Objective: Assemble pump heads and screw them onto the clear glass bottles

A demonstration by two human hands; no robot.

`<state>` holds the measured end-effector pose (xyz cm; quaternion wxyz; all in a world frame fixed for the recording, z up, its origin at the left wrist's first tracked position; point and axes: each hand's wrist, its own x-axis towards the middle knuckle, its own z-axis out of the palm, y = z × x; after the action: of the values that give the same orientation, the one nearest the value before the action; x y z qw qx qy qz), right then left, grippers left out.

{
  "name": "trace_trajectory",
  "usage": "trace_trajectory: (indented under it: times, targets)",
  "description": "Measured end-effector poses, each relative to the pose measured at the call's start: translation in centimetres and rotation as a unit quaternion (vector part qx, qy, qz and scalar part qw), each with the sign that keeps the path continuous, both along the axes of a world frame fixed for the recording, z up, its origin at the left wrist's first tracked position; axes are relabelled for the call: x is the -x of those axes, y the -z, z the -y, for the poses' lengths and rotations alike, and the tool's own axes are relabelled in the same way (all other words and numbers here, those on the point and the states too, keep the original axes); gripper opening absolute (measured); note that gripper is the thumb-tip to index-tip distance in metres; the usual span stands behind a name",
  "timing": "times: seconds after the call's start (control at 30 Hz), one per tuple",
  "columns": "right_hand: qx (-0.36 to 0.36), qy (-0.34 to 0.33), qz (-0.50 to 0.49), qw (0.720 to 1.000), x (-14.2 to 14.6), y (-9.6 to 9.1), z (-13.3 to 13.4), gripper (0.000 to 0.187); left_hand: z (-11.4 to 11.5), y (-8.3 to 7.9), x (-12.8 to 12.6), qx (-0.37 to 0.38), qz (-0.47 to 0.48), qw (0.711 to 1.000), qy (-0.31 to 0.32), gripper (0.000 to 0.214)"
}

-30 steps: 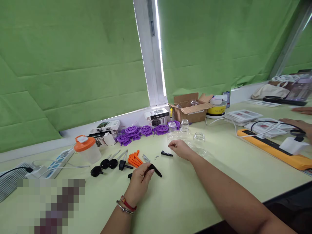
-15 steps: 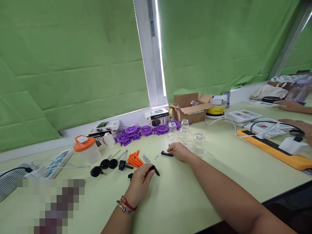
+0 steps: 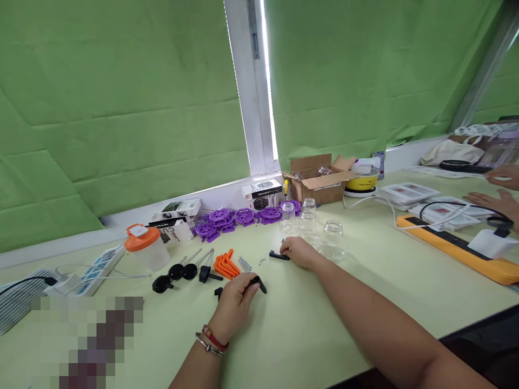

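My left hand (image 3: 235,301) is closed, thumb and fingers gripping a bent black plastic handle (image 3: 262,285) just over the table. Farther forward, my right hand (image 3: 300,252) reaches down with its fingertips pinched at the table, beside a slim black rod-shaped part (image 3: 278,255). What those fingertips hold, if anything, is hidden. Tiny metal pieces (image 3: 261,261) and several silver bolts (image 3: 244,263) lie between the hands. Orange bent handles (image 3: 226,263) sit beyond my left hand, with a black knob part (image 3: 206,274) to their left. Another black piece (image 3: 218,293) is partly covered by my left hand.
Clear glass jars (image 3: 333,240) stand right of my right hand. Purple discs (image 3: 244,217), printed boxes (image 3: 263,194) and an open carton (image 3: 320,186) line the back. An orange-lidded cup (image 3: 148,248) is left. Another person's hands (image 3: 497,202) are at far right, near an orange-cased bar (image 3: 458,248).
My two hands keep almost the same positions and grips. The view has shifted slightly. At far right, the other person's hands have moved and their fingers are spread more.
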<state>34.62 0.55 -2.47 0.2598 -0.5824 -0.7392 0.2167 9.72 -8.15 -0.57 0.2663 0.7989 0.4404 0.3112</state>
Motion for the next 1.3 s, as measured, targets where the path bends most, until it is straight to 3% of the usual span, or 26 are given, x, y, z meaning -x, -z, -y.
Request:
trace_trajectory:
  times: [1.13, 1.3]
  targets:
    - [0.016, 0.012, 0.039, 0.999, -0.1, 1.3, -1.1, 0.013, -0.3, 0.3, -0.3, 0.023, -0.018, 0.999, 0.012, 0.026]
    - [-0.001, 0.019, 0.030, 0.999, -0.1, 0.6, -0.7, 0.013, -0.2, 0.3, -0.4, 0.024, -0.027, 0.999, 0.017, 0.024]
